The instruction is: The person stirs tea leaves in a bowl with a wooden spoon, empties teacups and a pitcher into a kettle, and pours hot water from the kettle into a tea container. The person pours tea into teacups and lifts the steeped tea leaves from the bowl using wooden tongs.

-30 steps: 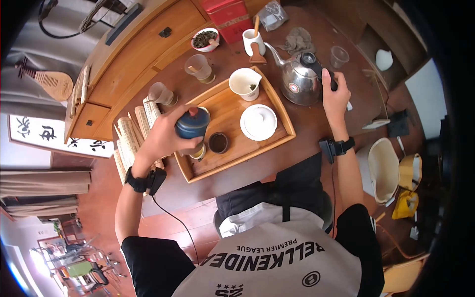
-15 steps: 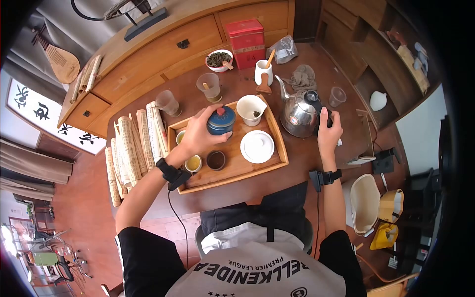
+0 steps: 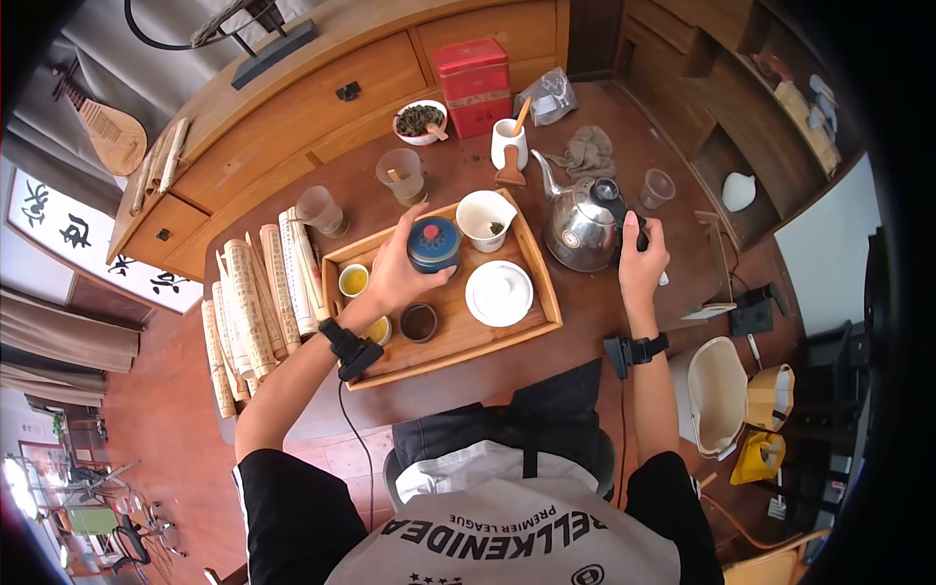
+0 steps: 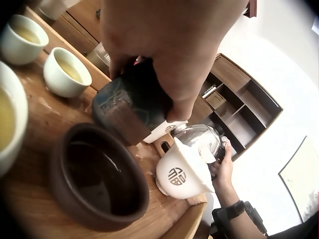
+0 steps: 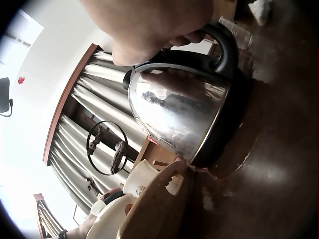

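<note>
My left hand [image 3: 398, 276] holds a small blue lidded jar [image 3: 434, 249] with a red knob, thumb on one side and fingers on the other, over the wooden tray [image 3: 458, 363]. In the left wrist view the jar [image 4: 132, 97] is low over the tray, beside a dark brown cup [image 4: 94, 179]. My right hand [image 3: 643, 263] grips the black handle of a steel kettle [image 3: 579, 229], which stands right of the tray. A white lidded bowl [image 3: 499, 292] and a white pitcher [image 3: 485, 216] with some leaves inside stand on the tray. Pale cups [image 4: 67, 74] of yellow tea line its left side.
Bamboo scrolls [image 3: 255, 302] lie left of the tray. Behind it stand two clear glasses [image 3: 402, 175], a bowl of dry leaves [image 3: 419, 122], a red tin [image 3: 475, 88] and a white tool holder [image 3: 508, 146]. A crumpled cloth [image 3: 587, 153] lies behind the kettle.
My left hand has carried the blue jar rightward from the tray's left side to a spot near the pitcher. My right hand has stayed on the kettle handle. The head view has shifted.
</note>
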`<state>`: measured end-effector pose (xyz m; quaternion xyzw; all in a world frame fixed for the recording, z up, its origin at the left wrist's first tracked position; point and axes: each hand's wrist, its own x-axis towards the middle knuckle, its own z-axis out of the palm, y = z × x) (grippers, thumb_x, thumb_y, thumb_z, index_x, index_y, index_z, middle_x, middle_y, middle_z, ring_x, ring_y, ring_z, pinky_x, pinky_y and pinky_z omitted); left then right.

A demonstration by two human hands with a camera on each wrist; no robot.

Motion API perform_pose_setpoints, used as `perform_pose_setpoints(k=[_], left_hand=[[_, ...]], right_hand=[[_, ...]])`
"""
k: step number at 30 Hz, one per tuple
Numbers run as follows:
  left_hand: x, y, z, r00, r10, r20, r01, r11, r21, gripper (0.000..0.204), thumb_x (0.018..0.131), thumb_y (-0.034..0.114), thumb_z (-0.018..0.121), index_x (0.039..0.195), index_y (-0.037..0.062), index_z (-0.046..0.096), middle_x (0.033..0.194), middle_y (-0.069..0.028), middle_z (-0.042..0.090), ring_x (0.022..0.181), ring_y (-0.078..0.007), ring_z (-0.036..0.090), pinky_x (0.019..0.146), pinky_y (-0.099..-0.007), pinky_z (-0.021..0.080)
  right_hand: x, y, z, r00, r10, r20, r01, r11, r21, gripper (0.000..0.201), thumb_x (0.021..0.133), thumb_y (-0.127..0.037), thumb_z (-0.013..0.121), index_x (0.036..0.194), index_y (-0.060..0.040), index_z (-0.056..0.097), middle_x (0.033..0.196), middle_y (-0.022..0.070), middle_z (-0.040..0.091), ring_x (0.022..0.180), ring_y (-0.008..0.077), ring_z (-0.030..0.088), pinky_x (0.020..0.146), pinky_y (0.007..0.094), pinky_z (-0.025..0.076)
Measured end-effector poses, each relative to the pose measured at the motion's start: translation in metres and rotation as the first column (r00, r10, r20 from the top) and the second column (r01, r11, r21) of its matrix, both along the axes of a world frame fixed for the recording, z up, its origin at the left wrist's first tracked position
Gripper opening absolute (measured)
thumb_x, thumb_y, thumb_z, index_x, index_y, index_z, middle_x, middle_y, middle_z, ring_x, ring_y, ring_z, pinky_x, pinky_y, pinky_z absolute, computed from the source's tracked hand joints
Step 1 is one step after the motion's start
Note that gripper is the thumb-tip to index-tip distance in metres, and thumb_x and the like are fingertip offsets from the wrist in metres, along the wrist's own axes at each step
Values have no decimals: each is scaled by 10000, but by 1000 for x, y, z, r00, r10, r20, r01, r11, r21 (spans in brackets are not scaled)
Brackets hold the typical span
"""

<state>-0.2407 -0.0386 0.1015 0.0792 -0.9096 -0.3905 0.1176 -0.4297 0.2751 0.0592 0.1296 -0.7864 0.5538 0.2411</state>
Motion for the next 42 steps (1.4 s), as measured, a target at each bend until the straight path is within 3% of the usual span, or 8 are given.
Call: perform_pose_setpoints(k=[4, 8, 20, 23, 26, 29, 36, 42], left_hand=[[4, 2, 3, 1000, 0, 15, -1, 996, 85, 980, 708, 151, 876, 1500, 57, 305, 1288, -155, 583, 1207, -232, 590, 1048, -359, 476], [8, 4, 9, 1000, 4, 12, -5, 997, 81, 987, 709, 158, 881, 1502, 55, 302, 1284, -157, 583, 1211, -236, 587, 1050, -362, 476], [15, -3, 6, 998, -46, -37, 45, 998, -50, 1066, 685, 327, 909, 1502, 31, 292, 1357, -216, 551, 1278, -388, 534, 1079, -442, 442], [16, -9, 16, 986, -7, -169, -27, 980, -198, 864, 762, 368, 853, 1402, -3, 408, 1337, -233, 524, 1293, -411, 482, 1078, -457, 410], [15, -12, 31, 970, -96, -224, -40, 844, -534, 317, 920, 278, 688, 1009, -10, 590, 1207, -218, 528, 1271, -410, 442, 1046, -509, 366], [11, -10, 37, 981, -126, -148, 4, 776, -631, 272, 919, 254, 676, 913, -9, 608, 1223, -207, 530, 1296, -393, 428, 1047, -503, 364], [2, -17, 34, 959, -195, -204, 16, 759, -651, 269, 896, 246, 670, 869, -20, 643, 1209, -193, 539, 1282, -376, 430, 1023, -502, 373], [17, -26, 53, 914, 14, -407, -195, 892, -408, 232, 927, 197, 649, 893, -32, 639, 1164, -167, 551, 1215, -359, 438, 1000, -485, 383]], right_hand=[[-1, 0, -1, 1000, -11, -11, 11, 1000, 17, 359, 959, -348, 685, 895, 1, 625, 675, 88, 659, 620, 124, 610, 593, 309, 484], [-2, 0, -3, 999, -22, -40, 23, 999, 26, 374, 959, -366, 681, 894, -2, 626, 659, 89, 651, 607, 132, 611, 582, 315, 481], [-2, 0, -2, 999, -29, -31, 30, 999, 37, 374, 957, -363, 683, 909, 6, 640, 686, 108, 667, 626, 155, 624, 614, 331, 496], [-2, 0, -1, 999, -18, -31, 19, 1000, 15, 372, 959, -358, 681, 916, 9, 642, 693, 109, 668, 632, 155, 621, 619, 332, 496], [-2, 0, -3, 1000, -9, -12, 9, 1000, 26, 366, 960, -349, 681, 917, 12, 641, 696, 109, 662, 639, 153, 612, 623, 334, 494], [-2, -1, 0, 999, -7, -50, 9, 999, 33, 358, 961, -338, 681, 909, 13, 636, 694, 108, 653, 640, 151, 602, 618, 336, 489], [-3, -1, -3, 999, -23, -38, 25, 999, 40, 359, 965, -320, 674, 905, 28, 613, 730, 142, 660, 680, 197, 616, 659, 370, 492], [-3, -3, -3, 994, -85, -72, 89, 995, 47, 386, 964, -328, 676, 834, 10, 542, 722, 99, 581, 696, 185, 553, 688, 361, 475]])
